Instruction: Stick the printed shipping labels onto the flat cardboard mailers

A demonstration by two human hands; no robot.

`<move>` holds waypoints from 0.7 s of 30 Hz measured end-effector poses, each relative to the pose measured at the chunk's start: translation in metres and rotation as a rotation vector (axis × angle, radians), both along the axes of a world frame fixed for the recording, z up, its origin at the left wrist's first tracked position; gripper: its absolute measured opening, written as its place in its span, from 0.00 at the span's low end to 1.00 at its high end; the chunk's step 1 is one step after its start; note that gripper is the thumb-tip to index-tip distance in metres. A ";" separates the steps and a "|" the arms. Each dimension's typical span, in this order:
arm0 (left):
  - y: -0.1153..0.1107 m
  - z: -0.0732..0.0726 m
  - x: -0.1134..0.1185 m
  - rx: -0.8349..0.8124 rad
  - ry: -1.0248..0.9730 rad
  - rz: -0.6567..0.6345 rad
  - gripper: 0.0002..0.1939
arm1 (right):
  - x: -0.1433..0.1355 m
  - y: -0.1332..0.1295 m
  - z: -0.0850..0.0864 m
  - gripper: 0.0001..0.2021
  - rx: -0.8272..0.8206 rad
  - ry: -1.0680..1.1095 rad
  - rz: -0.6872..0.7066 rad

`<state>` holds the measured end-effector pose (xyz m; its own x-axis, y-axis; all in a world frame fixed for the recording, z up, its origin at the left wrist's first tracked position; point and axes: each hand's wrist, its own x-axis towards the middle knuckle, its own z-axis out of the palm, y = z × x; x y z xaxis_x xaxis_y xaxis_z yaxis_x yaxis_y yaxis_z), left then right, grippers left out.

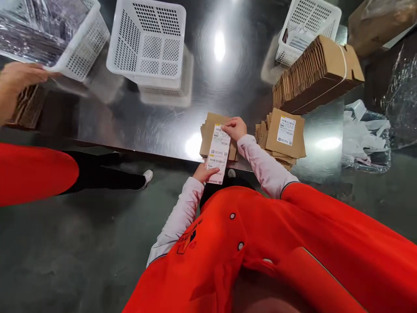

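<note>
A strip of white printed labels (217, 153) lies slanted over a small stack of brown cardboard pieces (207, 130) at the table's near edge. My left hand (206, 173) holds the strip's lower end, thumb on top. At the upper end, my right hand (236, 128) pinches the strip's top corner with fingers pressed together. Just to the right sits another cardboard stack (296, 145); its top piece bears a white label (286, 130).
White baskets (148, 71) (308, 21) stand on the metal table (228, 82). A strapped cardboard bundle (335, 63) and plastic bags (365, 134) are at right. At left, a person's hand (24, 74) touches a basket of plastic-wrapped items (86, 48).
</note>
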<state>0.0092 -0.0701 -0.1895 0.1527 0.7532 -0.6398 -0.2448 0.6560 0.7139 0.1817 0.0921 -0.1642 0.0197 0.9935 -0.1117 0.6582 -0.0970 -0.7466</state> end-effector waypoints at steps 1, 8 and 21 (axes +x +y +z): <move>-0.004 -0.005 -0.004 -0.029 -0.002 0.001 0.34 | -0.001 0.014 -0.007 0.12 -0.008 -0.046 -0.032; -0.061 -0.014 -0.023 -0.121 0.052 -0.030 0.29 | -0.013 0.024 -0.026 0.36 0.015 -0.447 0.059; 0.070 0.028 -0.029 0.277 0.391 0.213 0.22 | -0.006 -0.086 -0.018 0.31 0.055 -0.425 0.526</move>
<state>-0.0196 0.0000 -0.1612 -0.2328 0.8906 -0.3906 -0.0322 0.3944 0.9184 0.1757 0.0066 -0.1820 -0.4365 0.8871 -0.1500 0.8449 0.3469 -0.4072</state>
